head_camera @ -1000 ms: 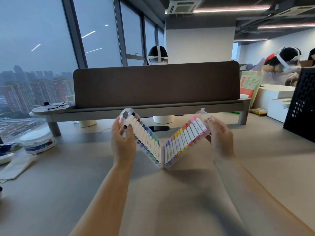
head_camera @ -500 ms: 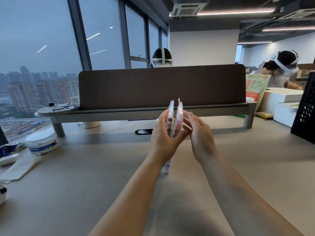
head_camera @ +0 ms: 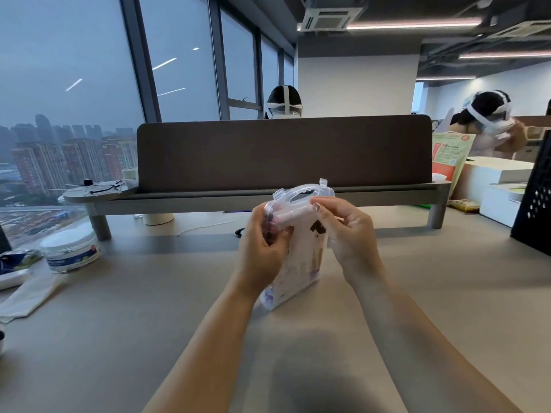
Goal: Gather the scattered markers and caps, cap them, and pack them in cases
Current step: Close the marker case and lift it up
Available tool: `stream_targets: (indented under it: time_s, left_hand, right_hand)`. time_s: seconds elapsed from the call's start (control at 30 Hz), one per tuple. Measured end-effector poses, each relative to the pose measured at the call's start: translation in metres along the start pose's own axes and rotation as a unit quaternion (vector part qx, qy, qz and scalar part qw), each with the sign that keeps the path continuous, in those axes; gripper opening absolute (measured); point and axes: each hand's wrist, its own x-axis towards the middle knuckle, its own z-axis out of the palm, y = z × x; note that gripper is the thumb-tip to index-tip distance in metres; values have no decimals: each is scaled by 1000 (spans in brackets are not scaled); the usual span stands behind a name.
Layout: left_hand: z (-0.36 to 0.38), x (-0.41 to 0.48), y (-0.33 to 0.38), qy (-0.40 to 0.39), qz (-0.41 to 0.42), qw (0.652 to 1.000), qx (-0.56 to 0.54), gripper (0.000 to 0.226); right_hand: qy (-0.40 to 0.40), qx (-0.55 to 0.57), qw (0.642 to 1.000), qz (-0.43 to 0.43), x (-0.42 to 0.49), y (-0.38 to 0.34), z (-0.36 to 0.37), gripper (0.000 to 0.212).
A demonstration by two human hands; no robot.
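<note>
Your left hand (head_camera: 262, 248) and right hand (head_camera: 350, 234) are gripping the case (head_camera: 301, 263), fingers (head_camera: 328, 204) curled — try squeezing evenly near its handle (head_camera: 304, 187).

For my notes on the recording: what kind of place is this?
Most likely an open-plan office high up: a desk with a divider panel, tall windows over city towers, a ceiling air unit.

No legible txt: print on marker case (head_camera: 302, 263), white tub (head_camera: 71, 251) left, orange-green bag (head_camera: 448, 156) far right too blurred.
</note>
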Motion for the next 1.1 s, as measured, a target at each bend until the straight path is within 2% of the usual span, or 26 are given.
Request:
stream_targets:
  time_s: [0.07, 0.17, 0.3, 0.47, 0.53, 0.63, 0.9, 1.1]
  left_hand:
    - [-10, 0, 1, -44, -37, 997, -52, 24]
    - [-25, 1, 1, -62, -66, 990, -112, 22]
    - [-31, 1, 2, -73, -68, 985, -141, 24]
    - [-28, 1, 4, -18, -34, 994, -99, 29]
    - [-27, 0, 2, -12, 3, 997, -76, 38]
    - [-27, 1, -2, -12, 45, 999, -18, 40]
    - [-33, 9, -13, 11, 67, 992, 109, 37]
    - [-33, 10, -8, 23, 64, 988, 142, 34]
  right_hand:
    - [34, -20, 999, -3, 3, 3, -6, 12]
    - [54, -46, 997, -3, 6, 6, -12, 9]
    - [25, 36, 999, 18, 8, 0, -12, 16]
    - [16, -15, 999, -34, 6, 0, -5, 16]
    - [20, -44, 997, -59, 4, 0, -3, 19]
    - [30, -89, 991, -95, 4, 4, -3, 23]
    - [32, -179, 963, -199, 5, 10, -5, 27]
    - [8, -226, 952, -205, 7, 8, -6, 26]
